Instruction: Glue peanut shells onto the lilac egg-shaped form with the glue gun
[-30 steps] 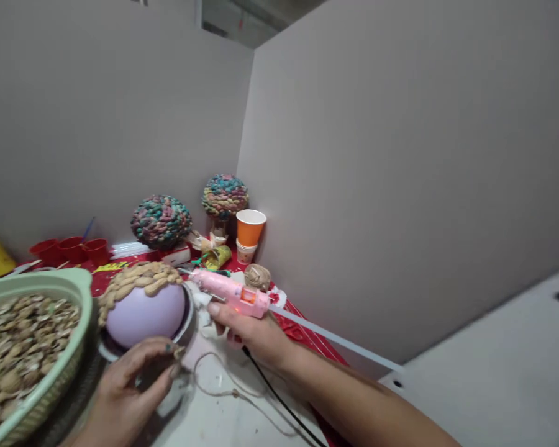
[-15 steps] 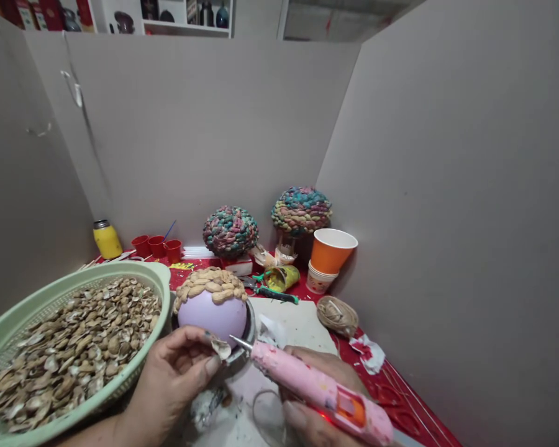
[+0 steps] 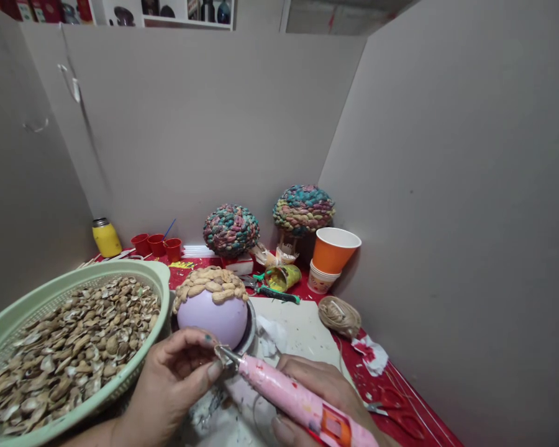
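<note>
At the lower centre of the head view, a peanut shell piece (image 3: 225, 357) is pinched between thumb and fingertips of the left hand (image 3: 170, 372). A pink glue gun (image 3: 279, 386) is gripped by the right hand (image 3: 328, 380), fingers wrapped about the body; its metal nozzle (image 3: 233, 356) is held at the shell piece, actual contact being hard to confirm. Just beyond the left hand, a lavender ball (image 3: 210, 320) is seated in a round bowl (image 3: 250, 335); its upper part is covered with peanut shells (image 3: 209, 284), the lower part is left bare. To the left, a green colander (image 3: 164, 279) is filled with loose shells (image 3: 81, 347). Farther back, two painted shell-covered balls (image 3: 231, 231) are noted. Right of these, an orange paper cup (image 3: 335, 253) is stacked on patterned paper cups (image 3: 323, 279). A bundle of twine (image 3: 339, 315) is placed nearer, beside a white board (image 3: 302, 320). Red-handled scissors (image 3: 403, 417) are laid on the red tablecloth (image 3: 403, 388), right of the right hand.
</note>
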Available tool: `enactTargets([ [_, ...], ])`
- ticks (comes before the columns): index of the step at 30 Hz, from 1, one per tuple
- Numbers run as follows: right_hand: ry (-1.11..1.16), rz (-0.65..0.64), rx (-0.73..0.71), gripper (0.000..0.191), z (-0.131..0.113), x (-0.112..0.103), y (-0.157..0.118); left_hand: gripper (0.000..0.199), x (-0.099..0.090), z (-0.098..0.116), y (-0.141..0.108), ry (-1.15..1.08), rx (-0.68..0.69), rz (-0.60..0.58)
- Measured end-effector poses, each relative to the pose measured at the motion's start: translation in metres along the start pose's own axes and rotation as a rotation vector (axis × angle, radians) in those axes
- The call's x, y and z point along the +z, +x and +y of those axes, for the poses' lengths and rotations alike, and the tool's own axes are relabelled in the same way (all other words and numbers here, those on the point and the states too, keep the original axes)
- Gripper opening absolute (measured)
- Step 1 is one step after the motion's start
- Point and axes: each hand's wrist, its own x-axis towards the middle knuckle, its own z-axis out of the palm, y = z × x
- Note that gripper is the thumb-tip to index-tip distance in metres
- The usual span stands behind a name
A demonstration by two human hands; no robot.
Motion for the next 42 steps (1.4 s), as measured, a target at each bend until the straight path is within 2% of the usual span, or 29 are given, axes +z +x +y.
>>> enactTargets([
  [5, 0.042, -0.083, -0.012, 0.024, -0.002, -0.004, 0.005, 0.014, -0.003, -0.004, 0.001, 0.052, 0.033, 0.002],
  [10, 0.073, 0.068, -0.123, 0.029, 0.018, 0.009, 0.0, 0.014, -0.003, -0.002, -0.001, 0.105, 0.084, 0.009],
  [14, 0.061, 0.052, -0.13, 0.027, 0.032, 0.017, -0.004, 0.013, -0.002, 0.001, -0.001, 0.132, 0.116, 0.024],
  [21, 0.066, 0.011, -0.136, 0.028, 0.025, 0.012, 0.001, 0.013, -0.003, 0.0, -0.002, 0.127, 0.116, -0.009],
  [26, 0.044, 0.044, -0.168, 0.029, 0.024, 0.012, 0.001, 0.013, -0.003, 0.0, -0.001, 0.111, 0.097, 0.001],
  [31, 0.048, 0.025, -0.111, 0.024, 0.02, 0.009, 0.002, 0.014, -0.003, 0.0, 0.002, 0.114, 0.087, 0.013],
  [38, 0.053, 0.024, -0.129, 0.023, 0.021, 0.012, 0.0, 0.013, -0.006, -0.004, 0.002, 0.214, 0.158, 0.018],
  [42, 0.017, 0.074, -0.156, 0.028, 0.029, 0.016, -0.003, 0.013, -0.009, -0.008, 0.001, 0.293, 0.236, -0.002],
])
